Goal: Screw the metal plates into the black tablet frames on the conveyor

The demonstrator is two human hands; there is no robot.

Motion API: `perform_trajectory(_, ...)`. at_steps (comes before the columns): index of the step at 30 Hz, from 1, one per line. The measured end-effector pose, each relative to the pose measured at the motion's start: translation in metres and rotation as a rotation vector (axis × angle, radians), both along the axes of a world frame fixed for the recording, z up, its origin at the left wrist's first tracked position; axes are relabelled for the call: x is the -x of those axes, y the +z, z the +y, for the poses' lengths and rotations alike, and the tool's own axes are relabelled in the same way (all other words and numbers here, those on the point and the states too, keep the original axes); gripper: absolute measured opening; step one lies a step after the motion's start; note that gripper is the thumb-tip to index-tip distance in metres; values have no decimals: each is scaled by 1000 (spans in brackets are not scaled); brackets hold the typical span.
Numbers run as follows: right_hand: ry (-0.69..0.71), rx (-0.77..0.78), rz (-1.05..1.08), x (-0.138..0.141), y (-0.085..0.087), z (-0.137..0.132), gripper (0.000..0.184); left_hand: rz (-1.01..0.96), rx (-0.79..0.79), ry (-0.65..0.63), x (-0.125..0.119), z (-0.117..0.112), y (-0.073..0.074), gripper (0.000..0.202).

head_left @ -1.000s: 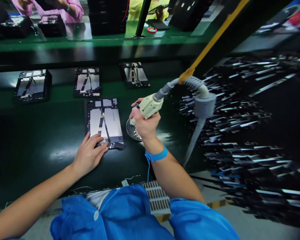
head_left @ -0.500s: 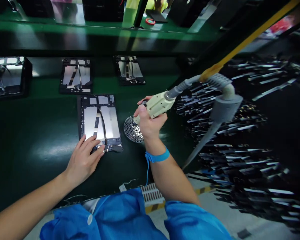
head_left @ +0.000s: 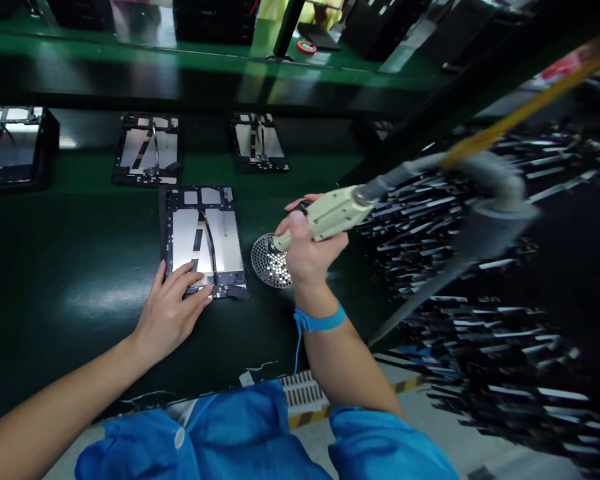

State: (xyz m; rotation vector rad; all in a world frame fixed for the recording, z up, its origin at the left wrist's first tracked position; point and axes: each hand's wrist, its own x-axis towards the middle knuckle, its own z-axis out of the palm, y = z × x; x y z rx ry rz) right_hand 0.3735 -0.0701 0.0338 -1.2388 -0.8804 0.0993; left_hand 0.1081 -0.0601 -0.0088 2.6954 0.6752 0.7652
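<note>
Tool [head_left: 336, 213] points eight o'clock, long axis two-to-eight, nose [head_left: 283, 241] at nine from right hand [head_left: 314, 252] gripping it; left hand [head_left: 169, 312] spread on tablet [head_left: 230, 239].

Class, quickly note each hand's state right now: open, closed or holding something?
Left hand: open, fingers on the lower-left part of the opened device.
Right hand: closed, holding the pale corded tool.

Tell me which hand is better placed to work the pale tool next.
Probably the right hand: it holds the pale tool at the perforated disc, while the left hand rests on the open device.
</note>
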Motion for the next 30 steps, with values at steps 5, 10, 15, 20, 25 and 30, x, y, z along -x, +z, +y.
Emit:
perform_trajectory(5, 206, -45, 23, 42, 24, -20, 22, -24, 34, -10, -4, 0, 1, 22)
perform_trajectory(10, 518, 37, 43, 77, 19, -37, 29, -12, 41, -21, -4, -1, 1, 24)
perform_trajectory(15, 583, 27, 71, 82, 12, -36, 29, -3, 26, -18, -5, -1, 2, 22)
perform_trajectory(20, 599, 6, 87, 85, 10, -34, 29, 4, 22, -6, -5, 0, 3, 21)
perform_trajectory(25, 609, 28, 114, 88, 6, -36, 32, -2, 5, -6, -4, 0, 4, 21)
perform_trajectory(30, 603, 45, 87, 92, 8, -36, 31, -1, -8, -14, 0, -1, 0, 25)
